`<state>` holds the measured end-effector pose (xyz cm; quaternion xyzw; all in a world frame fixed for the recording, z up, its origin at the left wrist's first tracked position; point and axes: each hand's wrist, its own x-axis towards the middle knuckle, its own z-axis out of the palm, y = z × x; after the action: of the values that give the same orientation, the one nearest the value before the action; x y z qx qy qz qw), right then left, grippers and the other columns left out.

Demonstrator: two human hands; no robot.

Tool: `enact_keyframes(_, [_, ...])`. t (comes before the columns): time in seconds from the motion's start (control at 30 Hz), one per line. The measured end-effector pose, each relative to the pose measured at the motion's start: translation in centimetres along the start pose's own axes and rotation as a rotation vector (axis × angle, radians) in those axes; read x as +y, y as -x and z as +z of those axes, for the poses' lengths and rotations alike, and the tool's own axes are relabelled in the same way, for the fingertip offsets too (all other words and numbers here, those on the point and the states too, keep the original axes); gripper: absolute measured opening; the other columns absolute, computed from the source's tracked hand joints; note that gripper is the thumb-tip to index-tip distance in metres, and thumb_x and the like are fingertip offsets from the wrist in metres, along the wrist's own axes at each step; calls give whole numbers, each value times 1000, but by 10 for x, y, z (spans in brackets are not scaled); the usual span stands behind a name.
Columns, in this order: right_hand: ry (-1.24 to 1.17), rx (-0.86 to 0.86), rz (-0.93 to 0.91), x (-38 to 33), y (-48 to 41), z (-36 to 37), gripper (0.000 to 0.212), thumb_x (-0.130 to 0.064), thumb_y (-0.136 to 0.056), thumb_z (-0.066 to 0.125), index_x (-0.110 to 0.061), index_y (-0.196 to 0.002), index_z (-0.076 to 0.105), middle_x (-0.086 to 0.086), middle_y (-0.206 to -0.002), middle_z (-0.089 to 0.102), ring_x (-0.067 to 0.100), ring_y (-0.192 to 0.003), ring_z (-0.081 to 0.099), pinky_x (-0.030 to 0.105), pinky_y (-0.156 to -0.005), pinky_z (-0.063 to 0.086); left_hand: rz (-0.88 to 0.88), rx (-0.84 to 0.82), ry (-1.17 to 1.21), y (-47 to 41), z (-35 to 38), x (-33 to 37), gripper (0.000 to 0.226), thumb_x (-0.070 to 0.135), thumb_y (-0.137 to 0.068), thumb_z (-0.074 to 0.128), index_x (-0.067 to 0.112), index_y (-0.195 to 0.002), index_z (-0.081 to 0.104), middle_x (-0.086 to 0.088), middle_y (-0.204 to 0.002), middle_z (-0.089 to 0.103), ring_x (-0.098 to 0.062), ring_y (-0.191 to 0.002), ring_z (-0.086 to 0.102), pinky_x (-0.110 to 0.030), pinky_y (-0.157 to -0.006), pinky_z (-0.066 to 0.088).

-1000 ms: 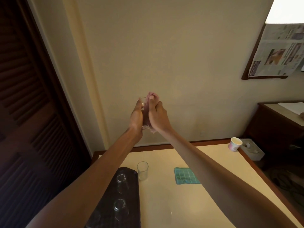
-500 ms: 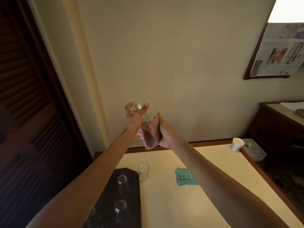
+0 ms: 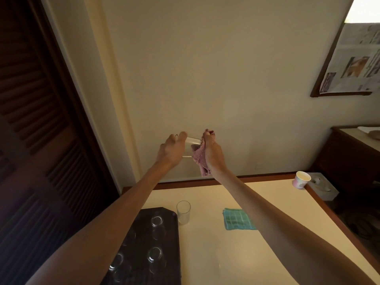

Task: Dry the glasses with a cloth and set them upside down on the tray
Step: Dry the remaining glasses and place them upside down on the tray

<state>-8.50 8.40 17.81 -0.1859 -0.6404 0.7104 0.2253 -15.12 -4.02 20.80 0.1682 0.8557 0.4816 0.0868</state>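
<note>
I hold a clear glass point(image 3: 190, 148) up in front of the wall, lying sideways. My left hand point(image 3: 171, 150) grips its left end. My right hand point(image 3: 212, 153) grips a pink cloth point(image 3: 200, 159) bunched against the glass's right end. Down on the cream table point(image 3: 216, 254), a dark tray point(image 3: 168, 225) at the left carries several upturned glasses, such as one glass point(image 3: 156, 222) near its far end. One more glass point(image 3: 183, 211) stands upright on the table just right of the tray.
A folded teal cloth point(image 3: 238, 219) lies right of the upright glass. A paper cup point(image 3: 300, 179) sits at the table's far right corner, beside a grey box point(image 3: 322, 187). A dark louvred door point(image 3: 37, 140) is at the left, a sideboard point(image 3: 353, 159) at the right.
The glass has turned from nearly upright to lying sideways. My left hand moved to its left end, and my right hand with the cloth shifted to the right end.
</note>
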Motion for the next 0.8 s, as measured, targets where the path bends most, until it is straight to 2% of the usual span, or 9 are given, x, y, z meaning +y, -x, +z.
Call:
enact_keyframes(0.1, [-106, -106, 156, -15, 4, -5, 59, -47, -106, 33, 0, -93, 66, 10, -68, 71, 17, -44, 58, 23, -39, 46, 512, 230, -168, 10, -2, -5, 44, 57, -101, 36, 15, -91, 47, -3, -69, 54, -23, -64, 56, -34, -58, 42])
enact_keyframes(0.17, [-102, -252, 358, -27, 7, -10, 53, -45, -106, 31, -3, -92, 60, 17, -68, 66, 21, -41, 55, 21, -33, 39, 848, 325, -288, 10, -6, -14, 43, 56, -102, 38, 15, -92, 46, 1, -60, 52, -20, -51, 53, -33, -48, 42])
enact_keyframes(0.27, [2, -352, 457, -35, 10, -14, 54, -48, -105, 29, -3, -97, 58, 23, -76, 64, 21, -42, 54, 20, -31, 37, 967, 343, -330, 4, -6, -24, 44, 56, -103, 37, 14, -96, 47, 1, -60, 54, -20, -49, 53, -34, -45, 45])
enact_keyframes(0.37, [-29, -246, 358, -27, 10, -10, 61, -52, -105, 29, -3, -91, 63, 19, -72, 67, 20, -41, 54, 23, -34, 38, 768, 347, -229, 12, 3, -20, 41, 54, -101, 34, 15, -95, 45, 1, -64, 53, -24, -58, 57, -34, -53, 44])
enact_keyframes(0.5, [120, -76, 58, -12, 12, -7, 70, -51, -106, 27, 4, -95, 69, 7, -67, 68, 13, -47, 60, 24, -46, 48, 88, 99, 81, 7, 11, -2, 54, 60, -85, 27, 14, -90, 55, -16, -91, 66, -40, -91, 62, -47, -79, 51])
enact_keyframes(0.57, [123, -76, 17, -6, 13, -8, 73, -50, -107, 26, 6, -98, 71, 9, -71, 68, 11, -50, 61, 22, -46, 48, 93, 116, 39, 6, 10, 2, 56, 60, -83, 27, 13, -88, 58, -16, -91, 66, -38, -91, 62, -43, -79, 50])
enact_keyframes(0.63, [22, -139, 120, -9, 13, -11, 71, -50, -107, 26, 3, -92, 71, 14, -76, 66, 16, -52, 60, 22, -43, 46, 325, 231, -46, 11, 7, -6, 54, 62, -88, 30, 13, -84, 53, -5, -74, 58, -26, -71, 57, -35, -63, 41])
enact_keyframes(0.7, [-68, -275, 350, -18, 17, -17, 61, -48, -106, 29, -2, -87, 65, 18, -76, 65, 19, -50, 57, 20, -35, 40, 746, 349, -218, 20, 2, -14, 46, 57, -98, 37, 14, -87, 50, 2, -62, 49, -20, -53, 50, -28, -50, 37])
enact_keyframes(0.8, [5, -384, 499, -24, 22, -26, 52, -45, -104, 30, -3, -93, 58, 20, -71, 63, 19, -46, 50, 19, -31, 36, 1072, 366, -376, 21, -1, -27, 49, 55, -101, 39, 9, -97, 55, 10, -67, 43, -16, -47, 43, -24, -44, 37])
